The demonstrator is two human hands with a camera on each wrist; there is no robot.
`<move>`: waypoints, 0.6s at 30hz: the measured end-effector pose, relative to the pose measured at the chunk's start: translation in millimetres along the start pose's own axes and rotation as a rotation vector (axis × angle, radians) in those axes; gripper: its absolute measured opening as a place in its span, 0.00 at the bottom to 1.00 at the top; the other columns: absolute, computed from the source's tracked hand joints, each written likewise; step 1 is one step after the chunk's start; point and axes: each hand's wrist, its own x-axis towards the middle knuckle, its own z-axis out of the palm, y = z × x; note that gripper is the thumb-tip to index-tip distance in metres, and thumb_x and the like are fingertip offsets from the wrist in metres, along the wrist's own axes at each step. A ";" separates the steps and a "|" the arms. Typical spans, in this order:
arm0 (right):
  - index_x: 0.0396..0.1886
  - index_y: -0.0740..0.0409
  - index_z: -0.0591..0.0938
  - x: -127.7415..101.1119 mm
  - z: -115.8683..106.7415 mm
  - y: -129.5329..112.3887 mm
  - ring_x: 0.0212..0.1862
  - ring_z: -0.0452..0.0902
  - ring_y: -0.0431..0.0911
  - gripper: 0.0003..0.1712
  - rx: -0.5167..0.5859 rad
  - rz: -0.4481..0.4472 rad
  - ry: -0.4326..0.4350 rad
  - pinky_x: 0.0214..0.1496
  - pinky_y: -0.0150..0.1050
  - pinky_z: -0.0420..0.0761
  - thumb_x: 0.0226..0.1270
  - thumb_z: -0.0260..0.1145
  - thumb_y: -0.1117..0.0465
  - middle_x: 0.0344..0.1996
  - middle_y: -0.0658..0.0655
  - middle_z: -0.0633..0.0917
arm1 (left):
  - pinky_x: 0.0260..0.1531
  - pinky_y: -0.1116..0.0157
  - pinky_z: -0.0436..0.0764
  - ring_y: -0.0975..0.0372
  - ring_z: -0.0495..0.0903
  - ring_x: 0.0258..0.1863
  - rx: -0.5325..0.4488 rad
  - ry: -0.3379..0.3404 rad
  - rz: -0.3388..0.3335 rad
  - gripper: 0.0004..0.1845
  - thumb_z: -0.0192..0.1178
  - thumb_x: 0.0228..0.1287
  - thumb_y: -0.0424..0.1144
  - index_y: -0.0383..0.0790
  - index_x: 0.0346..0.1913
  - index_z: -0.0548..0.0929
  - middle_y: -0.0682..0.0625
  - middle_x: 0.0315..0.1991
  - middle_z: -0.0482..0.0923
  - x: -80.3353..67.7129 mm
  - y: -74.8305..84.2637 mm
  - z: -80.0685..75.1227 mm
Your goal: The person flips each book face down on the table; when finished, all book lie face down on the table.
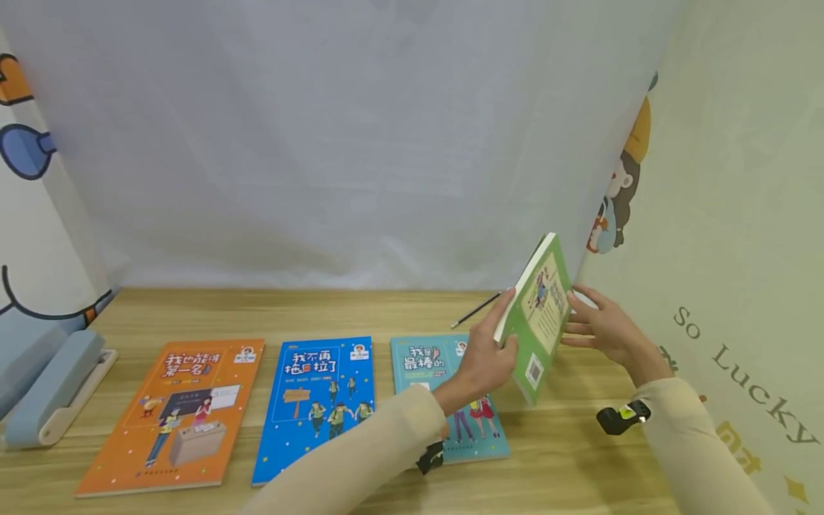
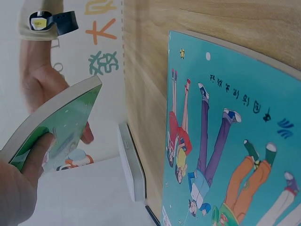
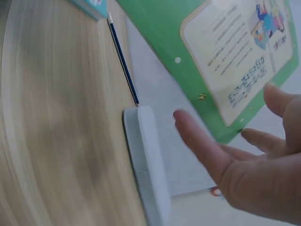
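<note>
A green book (image 1: 541, 315) is held up tilted over the right side of the table, its back cover with a barcode facing the head camera. My left hand (image 1: 484, 352) grips it along the left edge, the thumb on the cover in the left wrist view. At the opposite edge is my right hand (image 1: 605, 325), fingers spread and fairly straight, the thumb right at the book's edge. Below my left forearm lies a teal book (image 1: 412, 365), partly covered by that arm. Its lower cover, with drawn children, fills much of the left wrist view.
A blue book (image 1: 322, 400) and an orange book (image 1: 187, 415) lie in a row to the left. A light-blue folded object (image 1: 58, 390) stands at the far left. Behind the green book are a pencil (image 1: 476, 309) and a whitish long object (image 3: 148, 160). A printed wall (image 1: 727, 214) borders the right.
</note>
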 end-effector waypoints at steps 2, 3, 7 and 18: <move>0.80 0.47 0.28 2.6 -1.4 7.7 0.48 0.83 0.41 0.49 0.132 -0.007 -0.035 0.53 0.41 0.86 0.79 0.50 0.46 0.70 0.75 0.62 | 0.21 0.65 0.86 0.43 0.82 0.56 -0.017 0.005 0.003 0.42 0.47 0.64 0.19 0.50 0.79 0.55 0.33 0.69 0.69 -0.1 0.1 -0.5; 0.80 0.44 0.26 3.6 -2.1 11.3 0.48 0.83 0.40 0.49 0.199 -0.008 -0.052 0.52 0.40 0.85 0.80 0.51 0.49 0.68 0.71 0.65 | 0.21 0.64 0.86 0.43 0.83 0.56 -0.025 0.007 0.000 0.42 0.47 0.64 0.19 0.50 0.79 0.56 0.33 0.69 0.70 -0.2 0.1 -0.6; 0.78 0.36 0.23 7.0 -2.0 22.5 0.48 0.83 0.40 0.51 0.423 -0.003 -0.105 0.52 0.38 0.84 0.80 0.52 0.61 0.54 0.51 0.75 | 0.18 0.63 0.85 0.45 0.84 0.54 -0.039 0.006 -0.004 0.42 0.48 0.64 0.19 0.51 0.79 0.56 0.34 0.69 0.70 -0.4 -1.6 -0.1; 0.79 0.35 0.30 11.9 6.3 29.2 0.45 0.84 0.41 0.52 0.606 -0.036 -0.111 0.47 0.38 0.85 0.77 0.53 0.70 0.43 0.49 0.83 | 0.30 0.66 0.88 0.44 0.84 0.54 -0.076 0.027 -0.036 0.43 0.49 0.63 0.19 0.52 0.79 0.57 0.34 0.69 0.70 -1.0 -2.6 -3.6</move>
